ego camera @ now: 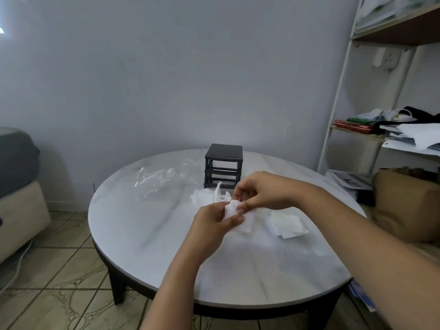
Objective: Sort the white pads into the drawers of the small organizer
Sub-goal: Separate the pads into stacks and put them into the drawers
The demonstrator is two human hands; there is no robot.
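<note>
Both hands are up over the middle of the round, pale marble-look counter (147, 234), working on the same small white cotton pad (232, 209). The left hand (214, 225) pinches the pad from below between thumb and fingers, and the right hand (259, 191) nips its upper edge with thumb and fingertips, so the pad is gripped from both sides just above the surface. Beneath them a second white pad (247, 222) lies flat, partly hidden by the fingers. A loose heap of crumpled white pads (204, 197) sits just behind the hands, right in front of the small black plastic drawer organizer (223, 166), which stands upright toward the far edge of the counter; its front looks like open slots, though I cannot tell whether drawers are inside. To the right of the hands, a flat stack of white square pads (287, 225) rests on the counter. A crinkled clear plastic bag (159, 179) lies left of the organizer.
</note>
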